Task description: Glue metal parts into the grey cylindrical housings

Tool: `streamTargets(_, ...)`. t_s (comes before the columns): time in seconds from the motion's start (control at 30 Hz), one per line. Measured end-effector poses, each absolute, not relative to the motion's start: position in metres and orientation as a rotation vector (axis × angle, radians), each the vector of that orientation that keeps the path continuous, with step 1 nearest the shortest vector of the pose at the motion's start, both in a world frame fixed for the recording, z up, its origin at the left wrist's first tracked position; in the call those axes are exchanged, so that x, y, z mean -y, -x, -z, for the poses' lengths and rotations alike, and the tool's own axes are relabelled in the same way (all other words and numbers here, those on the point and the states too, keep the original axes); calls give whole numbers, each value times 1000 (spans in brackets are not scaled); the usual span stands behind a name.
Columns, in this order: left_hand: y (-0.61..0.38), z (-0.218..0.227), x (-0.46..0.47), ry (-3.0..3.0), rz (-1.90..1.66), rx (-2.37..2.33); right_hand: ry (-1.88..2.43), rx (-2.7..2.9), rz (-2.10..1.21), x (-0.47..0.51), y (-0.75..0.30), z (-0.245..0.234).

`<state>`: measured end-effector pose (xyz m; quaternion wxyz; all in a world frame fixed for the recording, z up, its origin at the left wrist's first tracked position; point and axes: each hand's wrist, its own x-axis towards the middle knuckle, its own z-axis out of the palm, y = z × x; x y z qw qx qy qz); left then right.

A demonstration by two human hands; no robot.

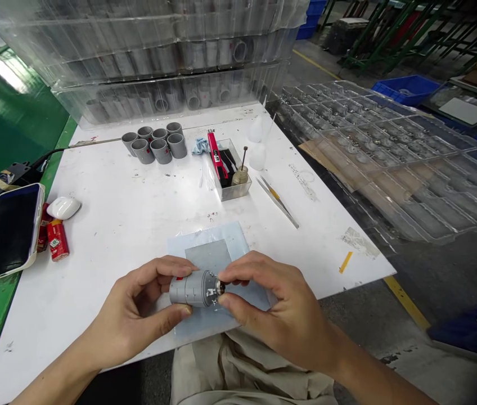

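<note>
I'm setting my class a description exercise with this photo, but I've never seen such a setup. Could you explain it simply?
There is no machine at work here: these are one person's bare hands. The single picture comes from a camera worn on the head, looking forward and down, so we share the wearer's view.

The left hand has its grip around a grey cylinder, lying roughly sideways. The right hand has finger and thumb at the small metal fitting on its end.

Beneath them, a pale blue sheet lies on the white table. Farther away stand seven grey cups, a clear box holding a red tool and a small jar, and tweezers beside it. A phone is at the left.
</note>
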<state>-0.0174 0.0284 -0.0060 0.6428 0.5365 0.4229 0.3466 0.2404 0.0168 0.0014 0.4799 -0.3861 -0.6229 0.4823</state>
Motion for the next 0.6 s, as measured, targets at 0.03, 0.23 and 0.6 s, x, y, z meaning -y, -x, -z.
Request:
streamTargets(0.03, 18, 6, -28, -1221, -789, -960, 945, 1511, -1188, -17, -240, -2)
streamTargets(0.23, 19, 6, -28, -1215, -835, -916, 993, 1382, -1173, -15, -239, -3)
streamTargets(0.6, 17, 10, -27, -1220, -837, -923, 999, 1357, -1272, -13, -236, 3)
